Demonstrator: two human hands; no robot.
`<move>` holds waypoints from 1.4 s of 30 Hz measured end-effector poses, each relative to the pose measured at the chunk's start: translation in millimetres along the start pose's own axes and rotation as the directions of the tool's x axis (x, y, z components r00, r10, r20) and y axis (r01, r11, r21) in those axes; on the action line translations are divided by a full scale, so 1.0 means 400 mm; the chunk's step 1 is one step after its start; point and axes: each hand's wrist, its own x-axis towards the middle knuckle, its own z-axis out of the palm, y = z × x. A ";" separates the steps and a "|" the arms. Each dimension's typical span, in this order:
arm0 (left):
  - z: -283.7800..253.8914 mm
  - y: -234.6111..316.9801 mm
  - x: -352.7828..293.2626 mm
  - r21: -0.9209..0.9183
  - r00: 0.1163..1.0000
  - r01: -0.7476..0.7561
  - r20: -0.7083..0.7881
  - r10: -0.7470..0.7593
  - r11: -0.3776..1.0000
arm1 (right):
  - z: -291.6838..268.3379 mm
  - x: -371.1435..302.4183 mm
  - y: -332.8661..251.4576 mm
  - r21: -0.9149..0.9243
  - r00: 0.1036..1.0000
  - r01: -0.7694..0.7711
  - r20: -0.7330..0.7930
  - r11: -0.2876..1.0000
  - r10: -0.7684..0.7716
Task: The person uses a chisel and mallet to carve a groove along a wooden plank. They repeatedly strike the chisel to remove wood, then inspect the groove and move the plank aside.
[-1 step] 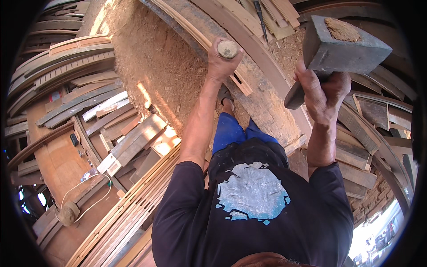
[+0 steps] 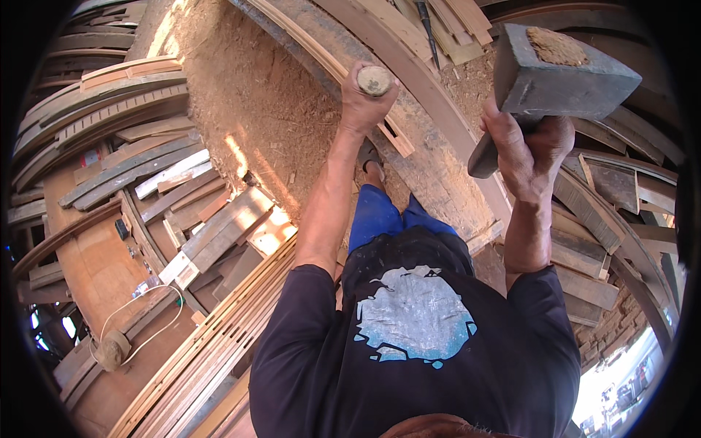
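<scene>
My left hand [image 2: 364, 109] is closed around an upright chisel [image 2: 375, 81]; only the round, worn end of its wooden handle shows, and the blade is hidden below the fist. Beneath that hand lies a narrow light wooden strip [image 2: 402, 145] with a dark slot cut near its end. To the right, my right hand [image 2: 531, 155] grips the handle of a mallet [image 2: 566, 91], raised and apart from the chisel. The mallet has a big dark grey head with a rough brown patch on one face.
The strip rests on a long thick beam [image 2: 445, 171] strewn with sawdust. A dark pointed tool [image 2: 428, 33] lies among boards at the far side. Stacked timber [image 2: 124, 120] fills the left, and slotted strips [image 2: 212, 339] lie at lower left. More planks [image 2: 584, 266] are piled at right.
The mallet in my right hand has shifted very slightly to the left. My left hand and the chisel stay where they were.
</scene>
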 end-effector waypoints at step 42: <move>-0.202 -0.019 0.079 0.688 0.825 0.275 0.190 -0.532 0.672 | 0.047 -0.363 0.523 -0.226 0.928 -0.373 -0.096 0.900 0.360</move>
